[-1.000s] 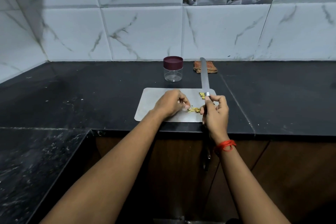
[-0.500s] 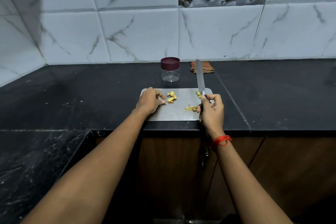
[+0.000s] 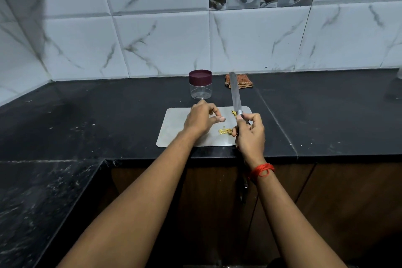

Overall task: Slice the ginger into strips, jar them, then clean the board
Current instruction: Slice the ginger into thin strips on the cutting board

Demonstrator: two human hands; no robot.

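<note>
The knife [image 3: 236, 93] was gripped by its handle in the right hand [image 3: 250, 135], the blade run lengthwise away toward the wall [image 3: 152, 45]. The left hand [image 3: 201, 119] was held over the board [image 3: 174, 128] with fingers curled – whether a piece was pinched under them could not be told. A small heap of ginger strips [image 3: 225, 130] was seen on the board between the two hands, just beside the right. The jar [image 3: 200, 89], lid [image 3: 200, 76] on, was set just beyond the board's far edge – nearer the left hand, by which it was judged best reached
</note>
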